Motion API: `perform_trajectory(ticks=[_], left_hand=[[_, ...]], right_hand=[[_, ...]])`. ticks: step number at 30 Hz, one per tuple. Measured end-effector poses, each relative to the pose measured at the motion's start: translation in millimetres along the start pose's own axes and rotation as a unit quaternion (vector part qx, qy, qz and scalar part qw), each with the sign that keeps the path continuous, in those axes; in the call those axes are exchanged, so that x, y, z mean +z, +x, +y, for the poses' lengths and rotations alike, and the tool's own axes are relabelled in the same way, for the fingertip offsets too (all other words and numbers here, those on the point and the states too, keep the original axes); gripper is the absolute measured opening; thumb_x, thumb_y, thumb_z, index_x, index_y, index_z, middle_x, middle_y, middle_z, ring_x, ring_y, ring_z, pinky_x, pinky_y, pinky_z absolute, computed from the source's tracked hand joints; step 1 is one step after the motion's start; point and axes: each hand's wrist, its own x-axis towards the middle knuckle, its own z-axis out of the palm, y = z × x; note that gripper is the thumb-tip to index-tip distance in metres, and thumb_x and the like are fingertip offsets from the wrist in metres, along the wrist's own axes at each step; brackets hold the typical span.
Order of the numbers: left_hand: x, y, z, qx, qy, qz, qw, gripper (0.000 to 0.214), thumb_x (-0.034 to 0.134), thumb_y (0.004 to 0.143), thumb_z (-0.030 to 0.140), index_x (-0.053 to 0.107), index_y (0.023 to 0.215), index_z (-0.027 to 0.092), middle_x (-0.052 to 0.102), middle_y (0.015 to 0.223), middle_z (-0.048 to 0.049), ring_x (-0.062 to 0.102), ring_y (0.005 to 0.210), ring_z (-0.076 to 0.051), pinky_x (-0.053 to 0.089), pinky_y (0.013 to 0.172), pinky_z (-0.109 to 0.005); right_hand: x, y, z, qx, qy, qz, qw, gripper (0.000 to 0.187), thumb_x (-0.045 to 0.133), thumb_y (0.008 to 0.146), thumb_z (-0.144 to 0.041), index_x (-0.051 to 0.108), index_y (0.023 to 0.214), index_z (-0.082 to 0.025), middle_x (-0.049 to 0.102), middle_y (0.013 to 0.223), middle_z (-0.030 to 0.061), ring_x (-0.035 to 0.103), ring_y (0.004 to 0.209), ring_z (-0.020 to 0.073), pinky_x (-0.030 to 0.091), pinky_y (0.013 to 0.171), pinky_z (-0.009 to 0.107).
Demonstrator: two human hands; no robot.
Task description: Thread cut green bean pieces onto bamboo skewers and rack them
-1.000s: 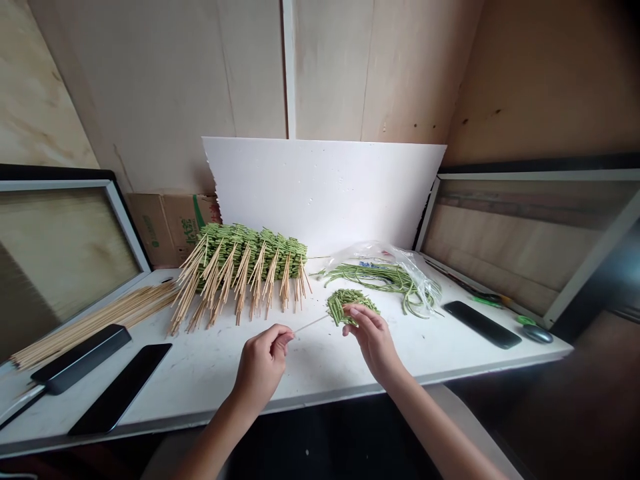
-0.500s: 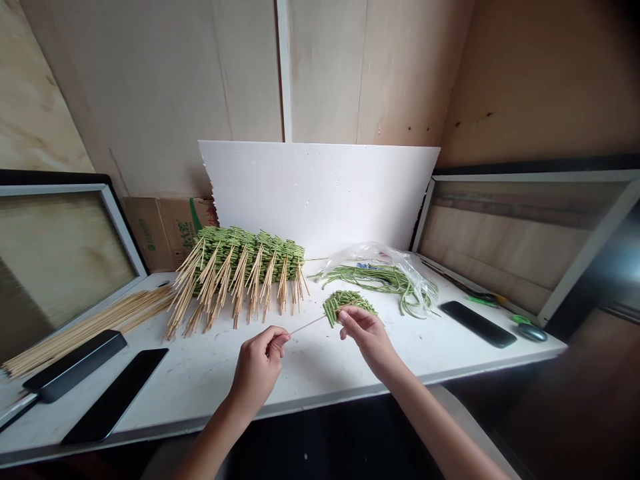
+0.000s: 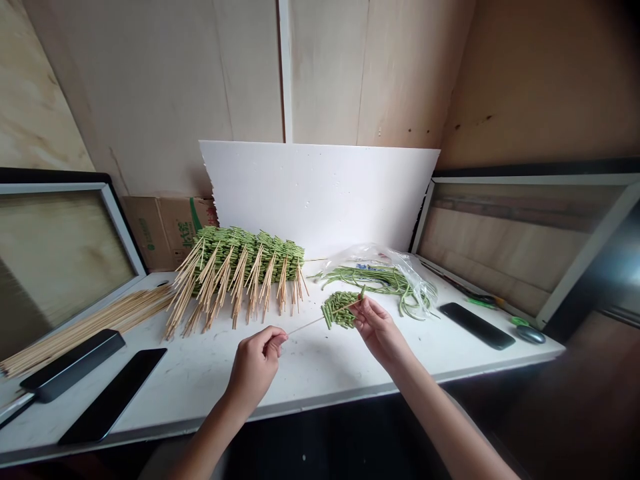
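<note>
My left hand (image 3: 259, 358) is closed in a pinch on the near end of a thin wooden skewer (image 3: 307, 324), which slants up to the right. At its far end, my right hand (image 3: 374, 323) pinches a short piece of green bean (image 3: 363, 292) at the skewer's tip. Below and behind the skewer lies a small heap of cut green bean pieces (image 3: 334, 308) on the white table (image 3: 320, 373). To the left rises a large stack of skewered green beans (image 3: 245, 248), their bare skewer ends (image 3: 239, 280) pointing toward me.
Long uncut beans (image 3: 373, 277) lie by a clear plastic bag (image 3: 400, 261). Loose skewers (image 3: 90, 323), a black case (image 3: 75, 363) and a black flat slab (image 3: 115, 395) are at left. A phone (image 3: 477, 325) and a mouse (image 3: 530, 334) sit at right. A white board (image 3: 320, 193) stands behind.
My right hand has shifted slightly right and turned, and a bean piece now shows at its fingertips by the skewer tip. My left hand has barely moved, still pinching the skewer.
</note>
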Motion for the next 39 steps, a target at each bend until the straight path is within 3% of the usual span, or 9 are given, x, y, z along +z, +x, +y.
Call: perform_trajectory(ticks=[5,23,39], left_hand=[[0.1,0.0,-1.0,0.000,0.001,0.001,1.000,0.028,0.051,0.100,0.032,0.069,0.084,0.019,0.058,0.060,0.0017,0.053,0.052,-0.013,0.041,0.057,-0.021],[-2.7,-0.7,0.4,0.007,0.033,0.010,0.999,0.028,0.051,0.098,0.031,0.069,0.080,0.019,0.056,0.058,0.0020,0.052,0.053,-0.013,0.040,0.057,-0.021],[-3.5,-0.1,-1.1,0.019,0.068,0.034,0.997,0.025,0.051,0.095,0.025,0.070,0.078,0.020,0.063,0.061,0.0007,0.053,0.053,-0.014,0.039,0.058,-0.022]], right_hand=[[-2.1,0.9,-0.4,0.053,0.050,-0.017,0.997,0.033,0.087,0.075,-0.045,0.079,0.100,-0.025,0.076,0.109,0.0076,0.068,0.108,0.0261,0.053,0.061,0.025],[-0.2,1.0,-8.4,0.041,0.035,-0.004,0.999,0.021,0.092,0.069,-0.035,0.083,0.085,-0.024,0.081,0.094,0.0080,0.071,0.103,0.0275,0.052,0.059,0.026],[7.1,-4.3,-0.1,0.059,0.053,-0.008,0.997,0.023,0.092,0.069,-0.035,0.081,0.085,-0.022,0.082,0.100,0.0097,0.070,0.116,0.0293,0.059,0.070,0.029]])
